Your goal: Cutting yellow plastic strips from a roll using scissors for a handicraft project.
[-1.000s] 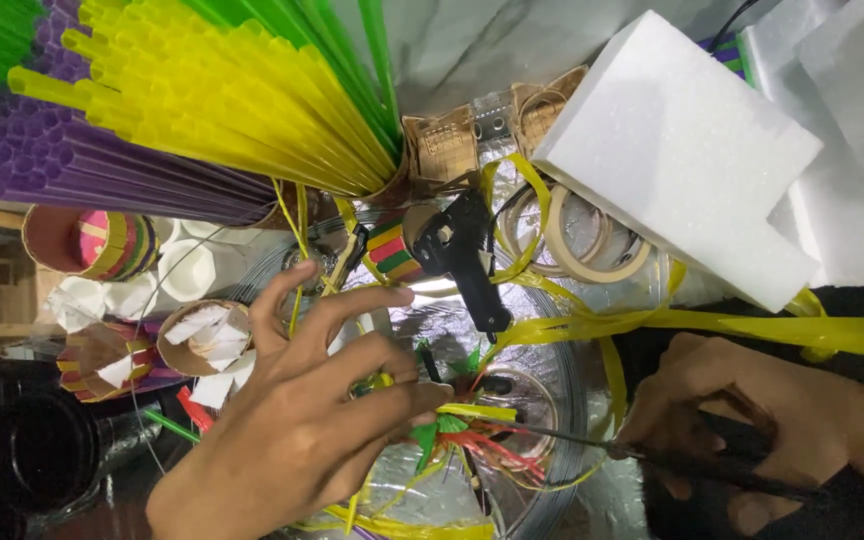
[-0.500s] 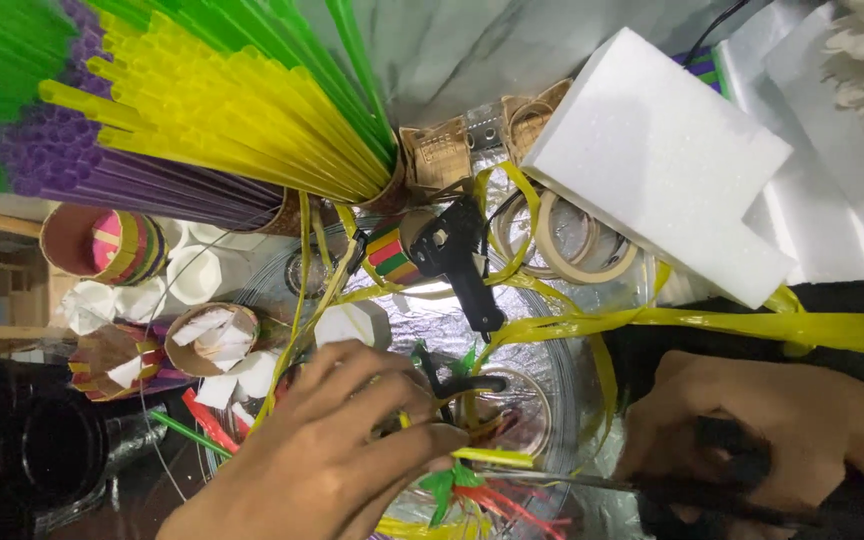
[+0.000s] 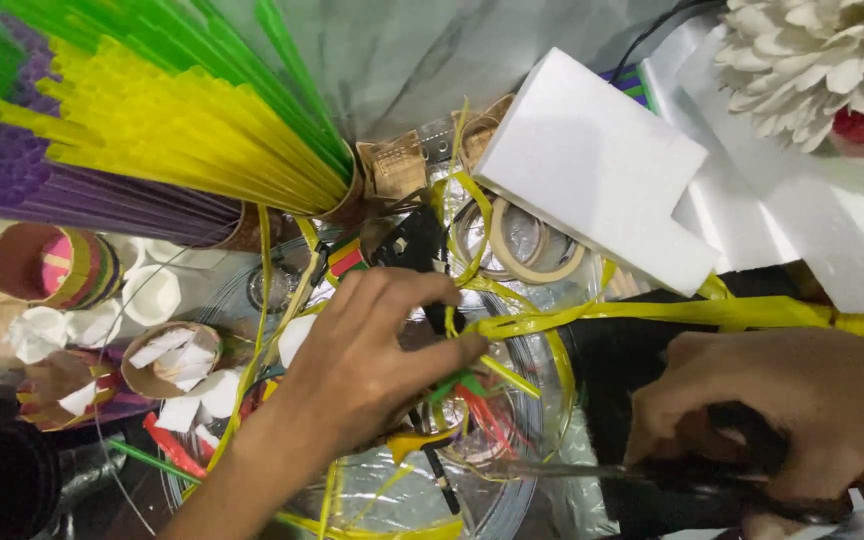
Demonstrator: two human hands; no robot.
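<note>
My left hand (image 3: 372, 360) reaches in from the bottom over a clear round plate (image 3: 517, 505), and its fingertips pinch a small bunch of green strips (image 3: 459, 386). Red strips (image 3: 487, 420) and yellow scraps lie just below the fingers. My right hand (image 3: 782, 420) is at the lower right, closed through the black handles of a pair of scissors (image 3: 642, 478). The blades point left, towards the strips. A long yellow ribbon (image 3: 652, 312) runs across between the two hands.
A black glue gun (image 3: 414, 243) and a tape roll (image 3: 542, 255) lie beyond the left hand. A white foam block (image 3: 592, 170) and a white paper flower (image 3: 822, 50) sit at the upper right. Bundled straws (image 3: 172, 130) fan out at the upper left above several paper cups (image 3: 167, 355).
The fingers of my left hand were spread and have drawn together on the green strips. My right hand stays on the scissors. The view has shifted, and the paper flower now shows.
</note>
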